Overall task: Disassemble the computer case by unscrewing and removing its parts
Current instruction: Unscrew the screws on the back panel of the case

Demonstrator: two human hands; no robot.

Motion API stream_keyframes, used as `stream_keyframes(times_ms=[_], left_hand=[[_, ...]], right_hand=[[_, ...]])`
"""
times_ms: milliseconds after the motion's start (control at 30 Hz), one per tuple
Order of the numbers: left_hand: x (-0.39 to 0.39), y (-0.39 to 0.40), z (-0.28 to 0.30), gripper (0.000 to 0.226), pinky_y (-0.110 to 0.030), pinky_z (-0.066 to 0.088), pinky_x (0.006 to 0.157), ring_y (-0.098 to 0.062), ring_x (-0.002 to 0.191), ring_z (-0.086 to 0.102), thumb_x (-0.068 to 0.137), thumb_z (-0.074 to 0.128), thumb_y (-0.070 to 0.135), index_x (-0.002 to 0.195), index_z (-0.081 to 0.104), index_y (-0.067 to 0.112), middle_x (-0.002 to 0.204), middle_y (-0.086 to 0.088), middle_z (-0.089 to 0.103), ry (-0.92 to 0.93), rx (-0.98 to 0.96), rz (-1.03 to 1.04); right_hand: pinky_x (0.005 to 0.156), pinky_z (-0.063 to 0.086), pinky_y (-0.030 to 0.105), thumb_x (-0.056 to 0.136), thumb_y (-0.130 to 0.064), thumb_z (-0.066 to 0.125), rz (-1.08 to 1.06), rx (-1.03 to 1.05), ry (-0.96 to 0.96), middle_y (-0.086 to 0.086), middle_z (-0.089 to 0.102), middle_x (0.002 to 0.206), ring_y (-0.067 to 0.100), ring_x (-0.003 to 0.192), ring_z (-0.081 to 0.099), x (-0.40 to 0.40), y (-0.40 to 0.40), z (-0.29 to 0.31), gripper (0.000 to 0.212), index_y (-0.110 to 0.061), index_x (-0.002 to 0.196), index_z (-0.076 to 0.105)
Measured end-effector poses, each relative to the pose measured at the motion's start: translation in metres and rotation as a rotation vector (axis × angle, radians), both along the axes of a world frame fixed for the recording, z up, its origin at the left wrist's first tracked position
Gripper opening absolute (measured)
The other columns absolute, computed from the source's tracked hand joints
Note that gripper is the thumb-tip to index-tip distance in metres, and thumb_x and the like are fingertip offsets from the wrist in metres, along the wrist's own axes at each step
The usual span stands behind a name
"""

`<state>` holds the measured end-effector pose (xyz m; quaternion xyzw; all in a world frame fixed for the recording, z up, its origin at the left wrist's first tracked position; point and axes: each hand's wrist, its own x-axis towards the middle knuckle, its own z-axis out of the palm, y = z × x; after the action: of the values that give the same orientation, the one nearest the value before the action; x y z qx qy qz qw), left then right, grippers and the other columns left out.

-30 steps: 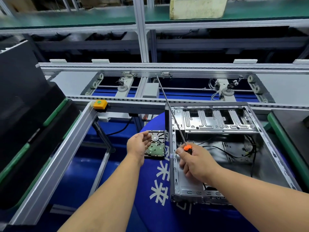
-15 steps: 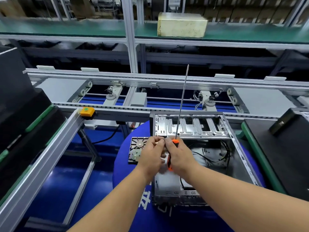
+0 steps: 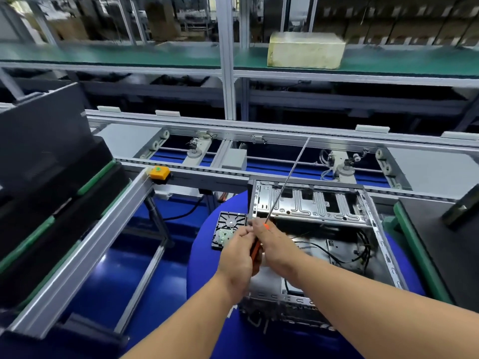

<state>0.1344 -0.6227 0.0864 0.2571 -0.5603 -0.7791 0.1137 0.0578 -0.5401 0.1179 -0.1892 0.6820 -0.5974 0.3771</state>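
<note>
An open metal computer case (image 3: pixel 377 230) lies on a round blue table (image 3: pixel 204 257), with black cables loose inside it. My right hand (image 3: pixel 274 244) grips the orange handle of a long screwdriver (image 3: pixel 287 177) over the case's near-left corner. Its thin shaft points up and away, tilted to the right. My left hand (image 3: pixel 238 255) is pressed against the right one, its fingertips pinching at the top of the handle. A bare hard drive (image 3: pixel 229 225) lies circuit side up on the table, just left of the case and beyond my left hand.
A conveyor rail (image 3: pixel 233 174) with an orange button box (image 3: pixel 158 172) runs behind the table. Black computer cases (image 3: pixel 39 177) are stacked at the left, and a black panel (image 3: pixel 440 255) lies at the right. A yellowish box (image 3: pixel 305 50) sits on the green shelf above.
My left hand moved from beside the hard drive to join the right hand at the screwdriver handle. The shaft swung from leaning left, through upright, to leaning right.
</note>
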Motion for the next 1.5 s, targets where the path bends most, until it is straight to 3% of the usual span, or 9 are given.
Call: stream_keyframes(times_ms=[67, 200, 333, 400, 800, 933, 1133, 1333, 1500], left_hand=[[0.005, -0.003, -0.001, 0.028, -0.024, 0.039, 0.047, -0.010, 0.053, 0.046, 0.112, 0.046, 0.027, 0.097, 0.061, 0.009, 0.066, -0.001, 0.053, -0.001, -0.026, 0.043], [0.019, -0.004, 0.001, 0.026, -0.044, 0.044, 0.076, -0.027, 0.078, 0.050, 0.101, 0.055, 0.035, 0.091, 0.067, 0.014, 0.083, -0.013, 0.058, -0.045, -0.117, 0.158], [0.040, 0.005, -0.006, 0.029, -0.032, 0.040, 0.053, -0.019, 0.060, 0.044, 0.101, 0.052, 0.030, 0.075, 0.063, 0.026, 0.065, -0.002, 0.048, -0.091, -0.195, 0.270], [0.055, 0.013, -0.013, 0.035, -0.025, 0.037, 0.047, -0.013, 0.054, 0.041, 0.105, 0.051, 0.024, 0.073, 0.062, 0.027, 0.060, 0.002, 0.045, -0.130, -0.228, 0.330], [0.166, 0.090, -0.037, 0.026, -0.028, 0.035, 0.052, -0.014, 0.058, 0.040, 0.089, 0.051, 0.039, 0.079, 0.060, 0.018, 0.061, 0.002, 0.050, -0.385, -0.358, 0.581], [0.204, 0.117, -0.042, 0.026, -0.028, 0.034, 0.051, -0.015, 0.059, 0.040, 0.087, 0.050, 0.042, 0.078, 0.062, 0.021, 0.062, 0.003, 0.050, -0.421, -0.373, 0.610], [0.246, 0.145, -0.050, 0.026, -0.029, 0.035, 0.053, -0.014, 0.061, 0.040, 0.089, 0.052, 0.039, 0.081, 0.066, 0.019, 0.063, 0.003, 0.050, -0.454, -0.363, 0.659], [0.278, 0.175, -0.052, 0.023, -0.024, 0.034, 0.050, -0.010, 0.058, 0.039, 0.101, 0.052, 0.021, 0.084, 0.066, 0.013, 0.062, 0.004, 0.047, -0.472, -0.378, 0.646], [0.304, 0.204, -0.052, 0.025, -0.022, 0.034, 0.049, -0.011, 0.057, 0.037, 0.103, 0.050, 0.019, 0.087, 0.065, 0.008, 0.062, 0.005, 0.046, -0.493, -0.379, 0.633]], right_hand=[[0.083, 0.053, 0.029, 0.106, -0.053, 0.037, 0.028, 0.073, 0.126, 0.009, 0.068, 0.108, 0.015, 0.090, 0.061, -0.003, 0.002, -0.004, 0.051, -0.011, 0.122, 0.060], [0.064, 0.045, 0.013, 0.107, -0.047, 0.043, 0.061, 0.097, 0.189, -0.001, 0.065, 0.099, 0.009, 0.081, 0.059, -0.008, 0.006, -0.006, 0.038, -0.015, 0.116, 0.062], [0.085, 0.053, 0.039, 0.103, -0.043, 0.054, 0.138, 0.136, 0.254, 0.005, 0.066, 0.109, 0.022, 0.094, 0.064, -0.012, 0.009, -0.014, 0.026, -0.024, 0.120, 0.060], [0.082, 0.055, 0.039, 0.102, -0.042, 0.056, 0.165, 0.125, 0.260, 0.003, 0.067, 0.108, 0.023, 0.094, 0.066, -0.012, 0.011, -0.016, 0.022, -0.028, 0.119, 0.060], [0.051, 0.044, 0.028, 0.107, -0.031, 0.051, 0.257, 0.042, -0.185, 0.010, 0.061, 0.082, 0.017, 0.058, 0.054, 0.012, -0.001, -0.043, 0.030, -0.006, 0.113, 0.067], [0.054, 0.043, 0.031, 0.108, -0.026, 0.051, 0.243, 0.019, -0.248, 0.010, 0.058, 0.073, 0.020, 0.058, 0.054, 0.023, 0.005, -0.045, 0.031, 0.001, 0.115, 0.064], [0.081, 0.061, 0.050, 0.095, -0.034, 0.071, 0.338, 0.126, 0.345, 0.001, 0.072, 0.080, 0.021, 0.074, 0.067, 0.019, 0.025, -0.044, 0.021, -0.015, 0.089, 0.075], [0.075, 0.052, 0.029, 0.092, -0.044, 0.073, 0.478, 0.190, 0.741, -0.013, 0.073, 0.087, 0.008, 0.082, 0.067, 0.032, 0.053, -0.050, 0.015, -0.030, 0.093, 0.076], [0.084, 0.047, 0.033, 0.085, -0.043, 0.081, 0.524, 0.182, 0.922, -0.009, 0.056, 0.098, 0.014, 0.092, 0.057, 0.041, 0.065, -0.058, 0.018, -0.029, 0.078, 0.074]])
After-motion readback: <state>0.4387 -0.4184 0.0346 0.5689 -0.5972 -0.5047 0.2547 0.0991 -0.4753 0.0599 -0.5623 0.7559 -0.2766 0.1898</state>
